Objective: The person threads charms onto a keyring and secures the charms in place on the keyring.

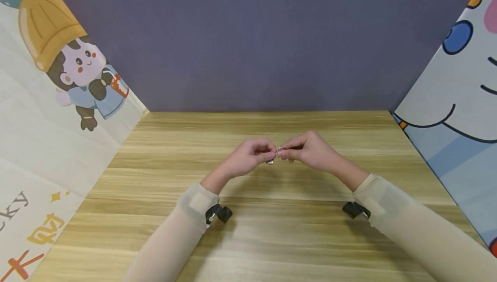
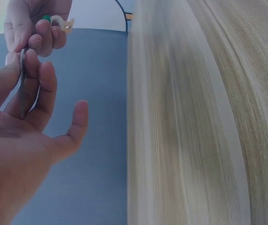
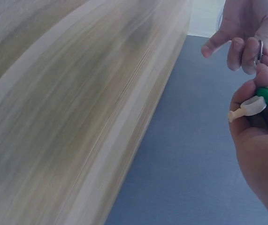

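Here, nearest to us, our two sleeved forearms are reaching out over the wooden table [image 1: 272, 239], each with a small black wrist camera strapped beneath it. A little farther out, our hands are meeting above the middle of the tabletop, fingertips close together. Our left hand [image 1: 248, 157] is pinching a thin metal ring [image 1: 270, 160] between thumb and forefinger; from the left wrist view the ring [image 2: 22, 70] is showing edge-on against those fingers, while the other fingers are lying loosely spread. Our right hand [image 1: 306, 149] is curling its fingers around a small cream-coloured charm [image 3: 248, 107] with a green bead [image 3: 265, 93] at one end, and its fingertips are also touching the ring [image 3: 260, 50]. In the left wrist view the charm [image 2: 62, 22] is sticking out beside the right hand's knuckles. We cannot tell whether the charm is already joined to the ring. Beyond the hands, a plain purple wall [image 1: 256, 36] is closing off the table, with a cartoon-girl panel [image 1: 66, 66] on the left and a blue cartoon-face panel [image 1: 454, 83] on the right.
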Motion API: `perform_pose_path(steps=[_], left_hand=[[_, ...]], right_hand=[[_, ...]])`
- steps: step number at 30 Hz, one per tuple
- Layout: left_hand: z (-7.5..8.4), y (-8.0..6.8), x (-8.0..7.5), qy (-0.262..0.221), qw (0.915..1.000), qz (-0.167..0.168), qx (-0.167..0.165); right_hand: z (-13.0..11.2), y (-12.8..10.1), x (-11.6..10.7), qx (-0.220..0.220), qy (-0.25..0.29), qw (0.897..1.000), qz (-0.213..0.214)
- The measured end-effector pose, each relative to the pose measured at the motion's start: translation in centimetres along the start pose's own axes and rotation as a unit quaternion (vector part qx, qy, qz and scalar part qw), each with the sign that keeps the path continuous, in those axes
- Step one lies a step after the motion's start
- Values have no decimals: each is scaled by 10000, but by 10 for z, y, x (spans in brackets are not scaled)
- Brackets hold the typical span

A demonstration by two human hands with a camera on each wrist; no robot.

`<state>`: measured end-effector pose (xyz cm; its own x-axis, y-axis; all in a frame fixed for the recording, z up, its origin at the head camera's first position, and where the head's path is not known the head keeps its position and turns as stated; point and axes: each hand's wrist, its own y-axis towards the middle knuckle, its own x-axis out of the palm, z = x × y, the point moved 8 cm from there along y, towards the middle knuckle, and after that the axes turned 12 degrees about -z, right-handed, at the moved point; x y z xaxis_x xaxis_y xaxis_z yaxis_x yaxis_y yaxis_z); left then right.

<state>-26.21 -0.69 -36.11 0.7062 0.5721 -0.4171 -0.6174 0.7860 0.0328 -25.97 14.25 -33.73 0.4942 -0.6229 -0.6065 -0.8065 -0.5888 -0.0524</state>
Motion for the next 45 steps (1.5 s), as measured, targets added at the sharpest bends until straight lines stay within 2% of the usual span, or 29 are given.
perform_pose_path(steps=[6, 13, 21, 24, 29, 31, 32, 33, 35, 38, 40, 42, 45], left_hand=[[-1, -3, -4, -94, 9999, 56, 65], [1, -6, -8, -473, 9985, 181, 186], [3, -4, -8, -968, 9940, 299, 401], [3, -3, -7, -1315, 9892, 375, 526], [5, -3, -5, -1941, 9760, 472, 867], [6, -3, -4, -2111, 9716, 498, 951], [6, -2, -3, -2149, 9706, 506, 962], [6, -2, -3, -2145, 9707, 514, 953], [5, -1, -3, -1996, 9747, 538, 847], [5, 1, -2, -1596, 9842, 481, 603], [5, 3, -2, -1292, 9899, 387, 442], [4, 3, -1, -1074, 9933, 278, 311], [4, 3, -2, -708, 9973, 157, 125]], right_hand=[[2, 2, 2, 85, 435, 9990, -90], [12, 3, 4, 412, 1036, 9938, -54], [15, 3, 5, 158, 1750, 9844, 89], [15, 3, 9, -76, 2438, 9698, 57], [12, 4, 17, -575, 3719, 9264, -103], [10, 4, 17, -700, 3885, 9187, -126], [10, 4, 17, -701, 3896, 9183, -111], [10, 3, 15, -664, 3824, 9216, -64], [13, 1, 10, -478, 3487, 9360, 94], [16, -3, -1, -26, 2345, 9715, 352], [15, -5, -7, 221, 1502, 9876, 411], [11, -7, -11, 374, 804, 9954, 359], [5, -7, -12, 401, 220, 9987, 203]])
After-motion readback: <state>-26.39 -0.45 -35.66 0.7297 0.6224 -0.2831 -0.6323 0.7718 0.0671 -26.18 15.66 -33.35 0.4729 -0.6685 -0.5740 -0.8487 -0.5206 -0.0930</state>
